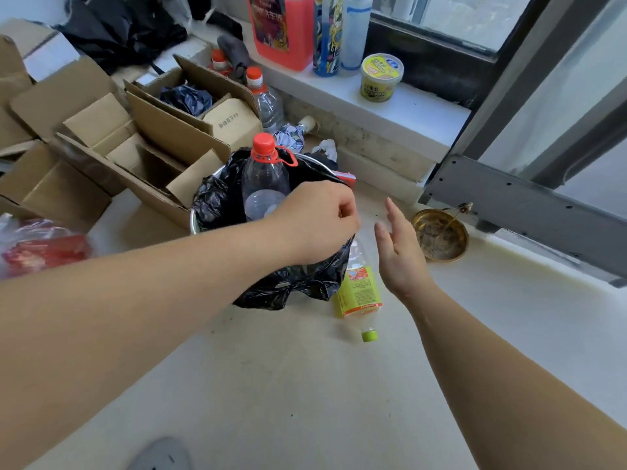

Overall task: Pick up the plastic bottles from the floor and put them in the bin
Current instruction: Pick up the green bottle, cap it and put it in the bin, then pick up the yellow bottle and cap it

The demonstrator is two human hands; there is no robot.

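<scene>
Fingers: left hand point(314, 220) curled closed over the rim of the bin point(217, 205), seemingly pinching the black bag point(298, 283); cannot tell if it touches the red-capped bottle point(263, 179) standing upright inside. Right hand point(398, 252) open, fingers spread, holding nothing, just beside the green-capped bottle point(359, 290). That one lies on the floor point(305, 385) against the bin's base. Looks empty: likely light, thin-walled, crushable, slick label. Best grasp probably around the labelled middle.
</scene>
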